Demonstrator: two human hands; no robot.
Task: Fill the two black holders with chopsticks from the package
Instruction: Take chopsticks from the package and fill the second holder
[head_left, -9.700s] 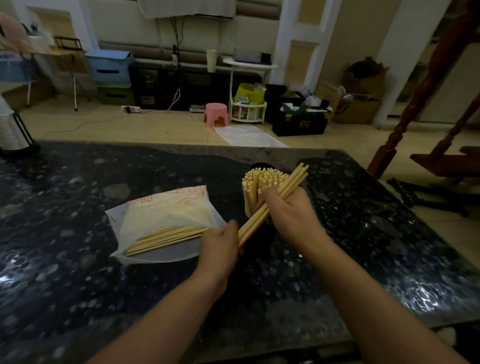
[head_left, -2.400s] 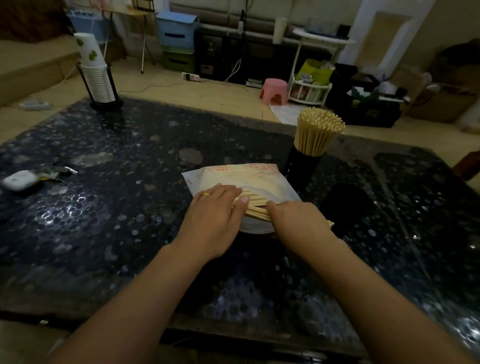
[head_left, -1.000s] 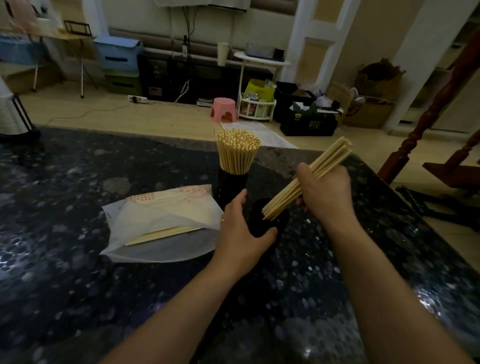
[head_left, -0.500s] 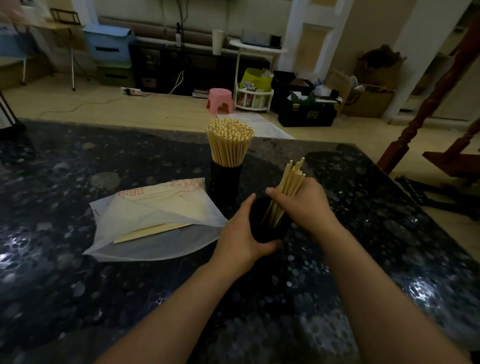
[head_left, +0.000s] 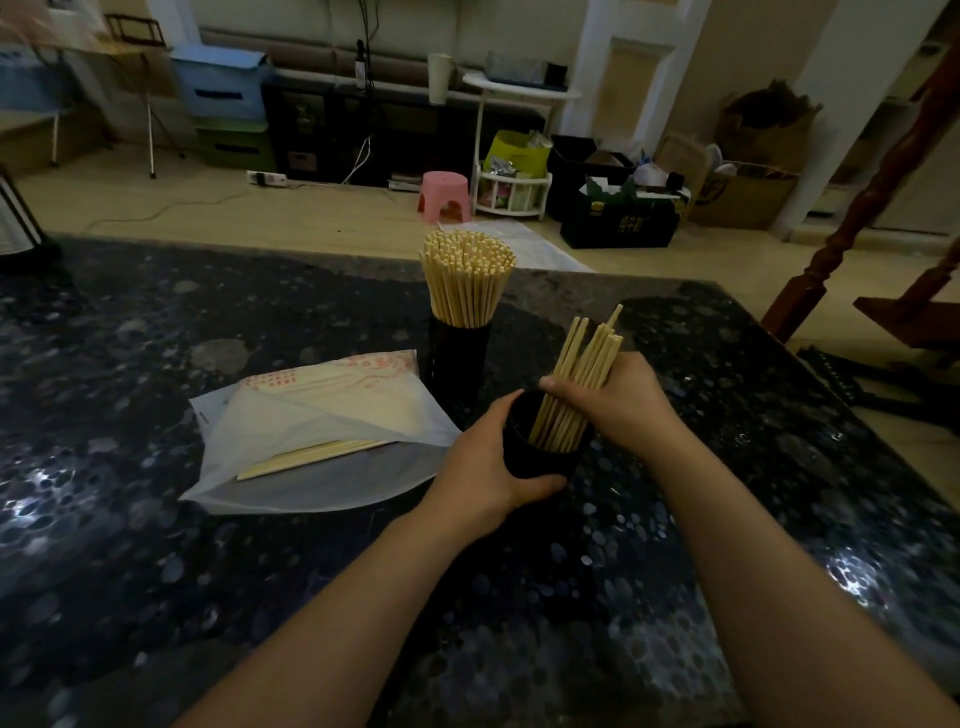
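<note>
Two black holders stand on the dark speckled table (head_left: 156, 545). The far holder (head_left: 457, 358) is packed full of pale wooden chopsticks (head_left: 466, 280). My left hand (head_left: 483, 467) grips the near holder (head_left: 540, 457) from its left side. My right hand (head_left: 618, 400) holds a bundle of chopsticks (head_left: 576, 384) whose lower ends are inside the near holder, leaning right. The clear plastic package (head_left: 317, 431) lies flat to the left with a few chopsticks (head_left: 311, 457) still inside.
The table's far edge runs just behind the full holder, its right edge slants down past my right arm. A stack of cups (head_left: 15, 223) stands at the far left edge. Beyond are a pink stool (head_left: 445, 196), boxes and a wooden stair post (head_left: 852, 218).
Over the last second my right hand swung the bundle from a slant above the table down into the near holder, and the sticks stand steeper and deeper. My left hand kept gripping that holder.
</note>
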